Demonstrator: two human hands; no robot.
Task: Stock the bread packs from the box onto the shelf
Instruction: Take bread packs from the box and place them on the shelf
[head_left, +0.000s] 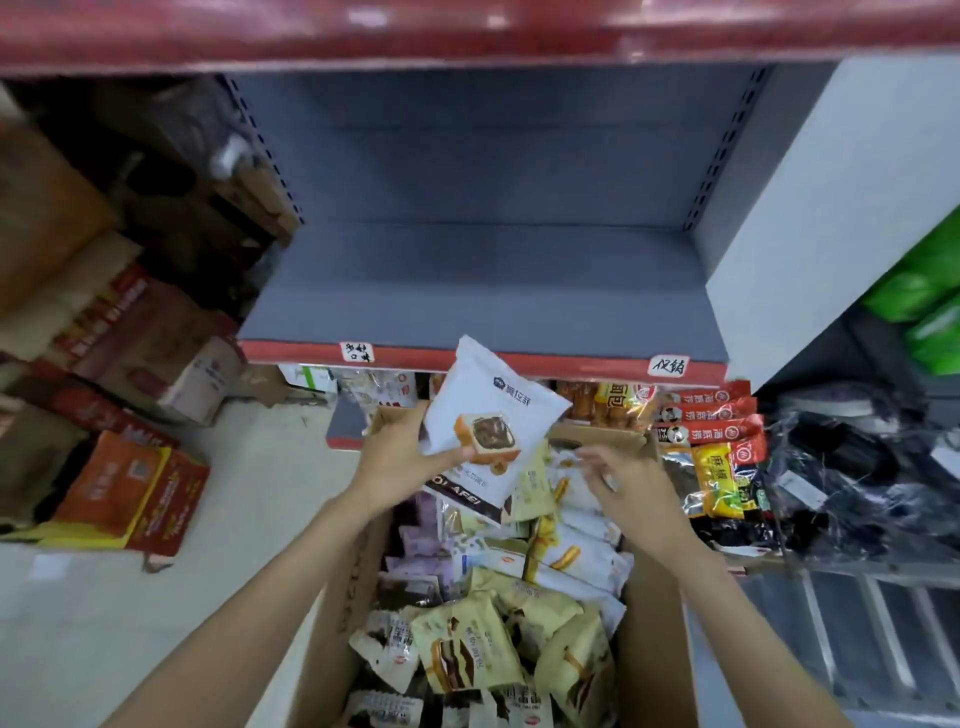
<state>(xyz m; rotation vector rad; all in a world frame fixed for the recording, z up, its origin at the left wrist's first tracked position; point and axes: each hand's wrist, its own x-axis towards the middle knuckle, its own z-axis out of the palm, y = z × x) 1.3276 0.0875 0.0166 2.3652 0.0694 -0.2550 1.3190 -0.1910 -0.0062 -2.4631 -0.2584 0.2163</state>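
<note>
Above the box (649, 613), the left hand (400, 457) grips 1 white bread pack (488, 410); the right hand (631, 475) hovers, fingers loosely apart. Next, I judge, lifting it onto the shelf (467, 291) beyond the box.

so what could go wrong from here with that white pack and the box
1. The left hand holds the white pack only by its lower edge, so it could slip back into the box.
2. The right hand is blurred over the heaped packs, so a hasty grab might spill some.
3. The empty shelf is smooth, so upright packs may topple.
</note>
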